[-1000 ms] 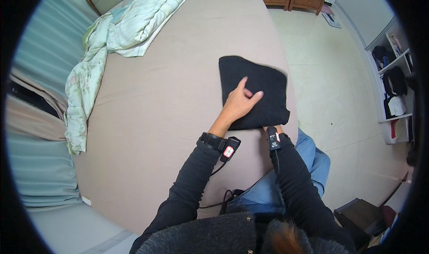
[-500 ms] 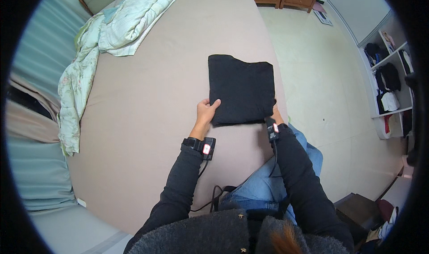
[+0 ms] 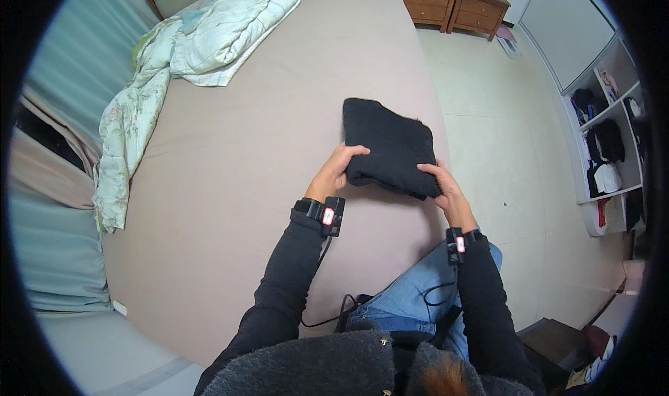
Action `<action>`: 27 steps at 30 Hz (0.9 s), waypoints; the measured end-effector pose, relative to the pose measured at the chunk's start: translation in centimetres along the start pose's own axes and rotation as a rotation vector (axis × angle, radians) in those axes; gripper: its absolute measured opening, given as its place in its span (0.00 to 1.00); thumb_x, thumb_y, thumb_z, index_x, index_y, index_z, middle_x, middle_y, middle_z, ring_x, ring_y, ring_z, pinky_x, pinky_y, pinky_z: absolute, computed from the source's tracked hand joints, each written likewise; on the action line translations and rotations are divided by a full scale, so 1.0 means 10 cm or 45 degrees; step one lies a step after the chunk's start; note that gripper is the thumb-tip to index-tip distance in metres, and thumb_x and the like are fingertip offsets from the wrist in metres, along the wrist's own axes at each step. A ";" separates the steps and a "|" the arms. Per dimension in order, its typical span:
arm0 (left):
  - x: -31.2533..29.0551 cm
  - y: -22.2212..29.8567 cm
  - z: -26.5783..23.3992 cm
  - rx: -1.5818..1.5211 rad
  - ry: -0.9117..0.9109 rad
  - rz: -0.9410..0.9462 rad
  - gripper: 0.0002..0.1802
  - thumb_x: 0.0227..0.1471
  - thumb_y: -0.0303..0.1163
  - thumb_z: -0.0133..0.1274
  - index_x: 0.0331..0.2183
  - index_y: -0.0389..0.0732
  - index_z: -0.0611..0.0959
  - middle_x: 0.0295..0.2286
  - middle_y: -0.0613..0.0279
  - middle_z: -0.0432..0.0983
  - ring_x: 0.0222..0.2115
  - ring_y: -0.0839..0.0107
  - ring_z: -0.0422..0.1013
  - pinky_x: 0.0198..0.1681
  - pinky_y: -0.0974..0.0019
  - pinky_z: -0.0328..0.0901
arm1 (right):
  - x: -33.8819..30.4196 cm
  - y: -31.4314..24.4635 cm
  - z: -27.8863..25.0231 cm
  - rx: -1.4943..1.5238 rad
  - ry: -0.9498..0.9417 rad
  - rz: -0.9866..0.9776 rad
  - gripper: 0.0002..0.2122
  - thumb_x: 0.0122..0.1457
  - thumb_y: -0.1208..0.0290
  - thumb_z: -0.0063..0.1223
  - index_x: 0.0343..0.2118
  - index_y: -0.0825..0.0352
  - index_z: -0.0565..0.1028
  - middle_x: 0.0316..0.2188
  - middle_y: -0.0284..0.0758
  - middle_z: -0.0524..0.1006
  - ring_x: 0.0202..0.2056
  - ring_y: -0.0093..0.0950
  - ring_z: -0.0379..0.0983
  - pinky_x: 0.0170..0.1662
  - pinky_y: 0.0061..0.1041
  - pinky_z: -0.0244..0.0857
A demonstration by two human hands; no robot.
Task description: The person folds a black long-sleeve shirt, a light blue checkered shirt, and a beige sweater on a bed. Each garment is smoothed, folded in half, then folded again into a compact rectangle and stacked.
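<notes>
On the bare beige mattress point(image 3: 230, 187), toward its right edge, a folded black knitted garment point(image 3: 388, 147) is gripped at its near edge by both hands. The left hand point(image 3: 338, 171) is curled around the near left corner, fingers together. The right hand point(image 3: 446, 187) is clamped on the near right corner, fingers closed. A crumpled pale green quilt point(image 3: 174, 61) is heaped at the far left.

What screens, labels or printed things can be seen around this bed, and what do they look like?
Left wrist device: small black box strapped on, with a glowing red-and-white rectangular face.
Right wrist device: the same kind, black with a small lit red-and-white face.
Magazine or paper: flat on the floor by the wooden drawers, too small to describe.
</notes>
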State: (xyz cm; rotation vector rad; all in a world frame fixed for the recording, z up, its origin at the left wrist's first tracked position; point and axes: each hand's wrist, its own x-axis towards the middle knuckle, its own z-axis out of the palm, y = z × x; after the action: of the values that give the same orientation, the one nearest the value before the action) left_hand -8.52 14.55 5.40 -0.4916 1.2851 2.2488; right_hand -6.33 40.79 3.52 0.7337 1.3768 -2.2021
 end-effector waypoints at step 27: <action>1.03 0.38 -0.36 1.703 0.857 0.917 0.37 0.52 0.35 0.58 0.60 0.34 0.64 0.53 0.43 0.67 0.53 0.46 0.64 0.57 0.47 0.60 | 1.14 -0.25 0.64 -1.466 0.560 -1.502 0.33 0.53 0.73 0.57 0.63 0.70 0.59 0.59 0.58 0.60 0.62 0.50 0.55 0.64 0.46 0.49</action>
State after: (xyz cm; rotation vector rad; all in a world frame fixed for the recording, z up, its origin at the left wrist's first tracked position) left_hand -18.90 12.31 0.80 -0.2371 3.2312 1.0366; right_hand -17.85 35.04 0.26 -0.1556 3.3877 -1.2371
